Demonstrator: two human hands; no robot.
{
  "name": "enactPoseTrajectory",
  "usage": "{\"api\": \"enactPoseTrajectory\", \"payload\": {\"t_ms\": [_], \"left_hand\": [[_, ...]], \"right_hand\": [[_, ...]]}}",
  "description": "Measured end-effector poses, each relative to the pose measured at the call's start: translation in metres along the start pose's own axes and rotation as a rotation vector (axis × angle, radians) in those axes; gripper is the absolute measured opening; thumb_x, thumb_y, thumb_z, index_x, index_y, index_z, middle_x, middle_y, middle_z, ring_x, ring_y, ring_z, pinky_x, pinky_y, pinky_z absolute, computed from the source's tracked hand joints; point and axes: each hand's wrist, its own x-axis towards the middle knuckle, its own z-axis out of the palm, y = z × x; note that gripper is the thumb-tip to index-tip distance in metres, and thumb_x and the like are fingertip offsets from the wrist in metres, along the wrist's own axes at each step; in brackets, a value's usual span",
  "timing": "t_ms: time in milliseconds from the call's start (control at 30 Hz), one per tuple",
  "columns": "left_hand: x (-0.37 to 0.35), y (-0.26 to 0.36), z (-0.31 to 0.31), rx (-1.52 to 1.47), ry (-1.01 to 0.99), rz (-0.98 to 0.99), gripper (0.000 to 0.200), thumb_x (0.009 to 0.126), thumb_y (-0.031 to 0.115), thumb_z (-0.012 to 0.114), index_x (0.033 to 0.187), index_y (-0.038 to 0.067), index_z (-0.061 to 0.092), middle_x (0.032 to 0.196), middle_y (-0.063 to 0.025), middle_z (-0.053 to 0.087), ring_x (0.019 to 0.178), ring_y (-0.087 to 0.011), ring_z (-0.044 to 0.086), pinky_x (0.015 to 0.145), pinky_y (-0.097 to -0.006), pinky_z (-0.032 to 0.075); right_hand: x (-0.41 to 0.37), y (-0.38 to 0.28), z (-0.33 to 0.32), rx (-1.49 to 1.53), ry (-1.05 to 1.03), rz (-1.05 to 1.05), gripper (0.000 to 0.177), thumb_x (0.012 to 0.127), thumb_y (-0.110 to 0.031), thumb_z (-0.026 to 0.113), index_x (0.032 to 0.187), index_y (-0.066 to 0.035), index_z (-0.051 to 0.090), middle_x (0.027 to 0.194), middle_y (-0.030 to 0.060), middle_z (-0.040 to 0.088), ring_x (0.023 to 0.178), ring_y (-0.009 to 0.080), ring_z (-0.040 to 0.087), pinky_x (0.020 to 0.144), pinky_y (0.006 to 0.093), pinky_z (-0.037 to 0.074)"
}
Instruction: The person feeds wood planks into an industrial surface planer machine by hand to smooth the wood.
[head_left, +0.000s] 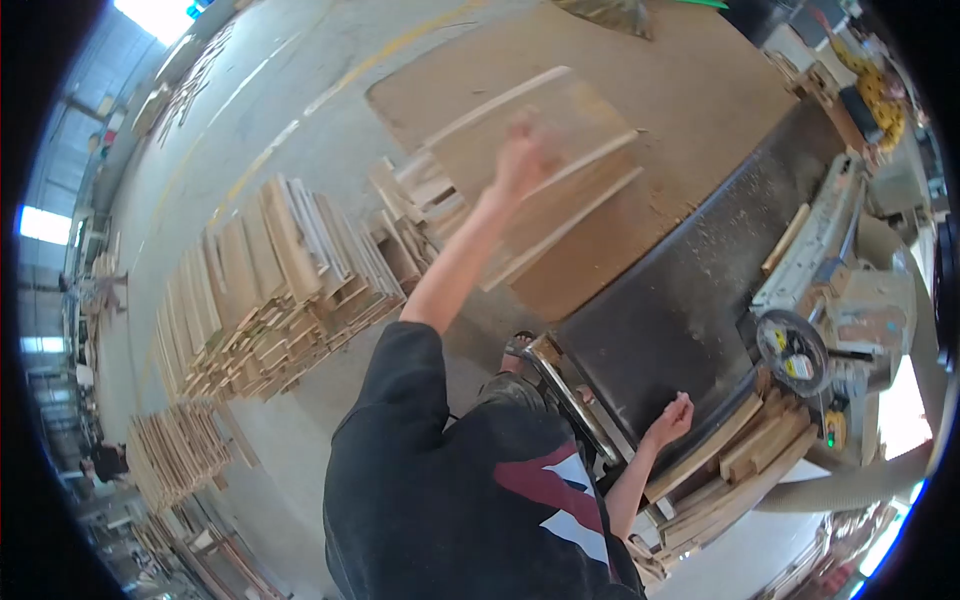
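My left hand [525, 160] is stretched out to the far side, smeared by motion, and overlaps a wide pale wooden panel [590, 105]. I cannot tell whether its fingers grip the panel. Just below that lies a second panel [570, 205] with a light edge strip, partly covered by the first. My right hand [672, 420] hovers near the close end of a black conveyor belt [650, 350], fingers curled in and no object showing in them. Wooden strips [770, 440] are piled right beside this hand.
Large stacks of boards [250, 290] stand on the floor to the left, with another stack [175, 450] behind. A brown sheet [690, 90] lies beyond the panels. A machine with a round handwheel [792, 352] borders the belt. A person in yellow [880, 105] is at the belt's far end.
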Motion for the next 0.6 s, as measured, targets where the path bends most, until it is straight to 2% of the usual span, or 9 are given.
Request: {"api": "enactPoseTrajectory", "payload": {"t_ms": [33,100,200,233,267,400,467,533,600], "left_hand": [[0.015,-0.032,-0.019,0.211,0.148,-0.192,0.044,0.086,0.041,0.081,0.12,0.012,0.075,0.142,-0.0191,0.058,0.133,-0.0415,0.05,0.11,-0.0519,0.045],[0.018,-0.104,-0.03,0.41,0.078,-0.315,0.054,0.085,0.05,0.081,0.124,0.015,0.075,0.138,-0.0215,0.059,0.132,-0.043,0.05,0.112,-0.0515,0.042],[-0.009,-0.125,-0.021,0.232,0.077,-0.277,0.062,0.075,0.056,0.085,0.122,0.017,0.077,0.136,-0.0245,0.058,0.128,-0.0431,0.051,0.11,-0.0527,0.041],[-0.017,-0.117,-0.022,0.211,0.057,-0.267,0.062,0.075,0.056,0.085,0.122,0.017,0.077,0.136,-0.0245,0.058,0.128,-0.0431,0.051,0.11,-0.0527,0.041],[-0.018,-0.102,-0.028,0.249,0.028,-0.315,0.066,0.072,0.059,0.086,0.122,0.017,0.078,0.135,-0.0255,0.058,0.127,-0.0435,0.051,0.11,-0.0518,0.041],[-0.046,-0.026,-0.032,0.255,-0.022,-0.499,0.08,0.063,0.069,0.087,0.123,0.017,0.077,0.131,-0.0272,0.058,0.126,-0.043,0.049,0.109,-0.0524,0.038],[-0.075,0.009,-0.02,0.319,0.018,-0.461,0.089,0.06,0.073,0.085,0.126,0.015,0.075,0.131,-0.0264,0.057,0.127,-0.0447,0.047,0.108,-0.0568,0.037],[-0.097,0.052,-0.016,0.372,0.027,-0.495,0.093,0.06,0.075,0.084,0.13,0.014,0.073,0.135,-0.0275,0.054,0.128,-0.0469,0.046,0.108,-0.0606,0.034],[-0.116,0.087,-0.005,0.391,0.035,-0.558,0.093,0.062,0.075,0.083,0.132,0.014,0.072,0.14,-0.0293,0.05,0.13,-0.0493,0.044,0.11,-0.0614,0.032]], "right_hand": [[0.001,0.0,0.002,0.009,-0.016,0.004,0.033,0.107,-0.03,0.061,0.1,0.0,0.072,0.069,-0.0049,0.05,0.063,0.0054,0.041,0.056,0.0247,0.032],[-0.003,-0.004,0.001,-0.099,0.04,-0.065,0.035,0.107,-0.032,0.062,0.098,0.001,0.072,0.071,-0.0023,0.055,0.065,0.0075,0.045,0.057,0.027,0.036],[-0.003,0.0,0.01,-0.145,0.156,-0.142,0.037,0.106,-0.032,0.063,0.098,0.002,0.071,0.074,0.001,0.061,0.068,0.0104,0.05,0.06,0.0293,0.041],[-0.004,-0.006,0.004,-0.174,0.099,-0.071,0.033,0.106,-0.027,0.063,0.1,0.004,0.071,0.08,0.0056,0.069,0.072,0.0135,0.059,0.065,0.0298,0.047],[-0.005,-0.008,0.006,-0.185,0.126,-0.061,0.033,0.106,-0.027,0.063,0.1,0.004,0.071,0.08,0.0056,0.069,0.072,0.0135,0.059,0.065,0.0298,0.047],[-0.007,-0.011,0.01,-0.129,0.168,-0.107,0.034,0.105,-0.029,0.064,0.095,0.002,0.071,0.076,0.0026,0.064,0.07,0.0104,0.053,0.064,0.0285,0.044],[-0.007,-0.016,0.008,-0.158,0.122,-0.047,0.032,0.105,-0.029,0.065,0.095,0.001,0.071,0.075,0.0005,0.062,0.068,0.0088,0.051,0.061,0.0281,0.042],[-0.004,-0.014,0.01,-0.114,0.202,-0.12,0.032,0.104,-0.029,0.066,0.094,0.001,0.071,0.07,-0.0021,0.056,0.065,0.0069,0.046,0.058,0.0279,0.037],[-0.001,-0.019,0.003,-0.16,0.064,0.022,0.033,0.103,-0.03,0.067,0.094,0.002,0.072,0.073,0.0022,0.066,0.068,0.008,0.057,0.062,0.0285,0.047]]}}
